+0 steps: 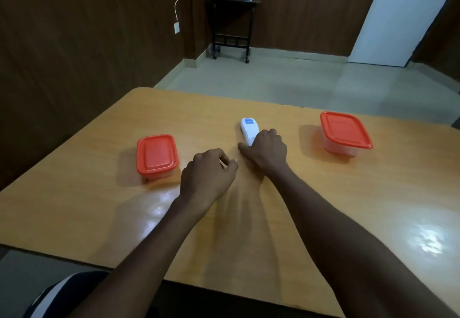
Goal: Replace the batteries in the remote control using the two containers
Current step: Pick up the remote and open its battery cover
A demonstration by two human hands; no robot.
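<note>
Here, remote control (249,128): white, slim, lying at the tabletop (99,218) centre; a small blue label at its far end, writing too small to read.
Right hand (265,152): fingers curled around the remote's near end.
Left hand (207,174): just beside it, fingers loosely curled, holding nothing.
Containers: left container (156,154) and right container (344,132), clear with red lids on.

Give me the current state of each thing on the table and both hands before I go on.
Remote control: flat on the table, near end under the right hand.
Left container: orange lid on, untouched.
Right container: orange lid on, untouched.
Right hand: fingers curled round the remote control.
Left hand: loosely curled beside it, holding nothing.
</note>
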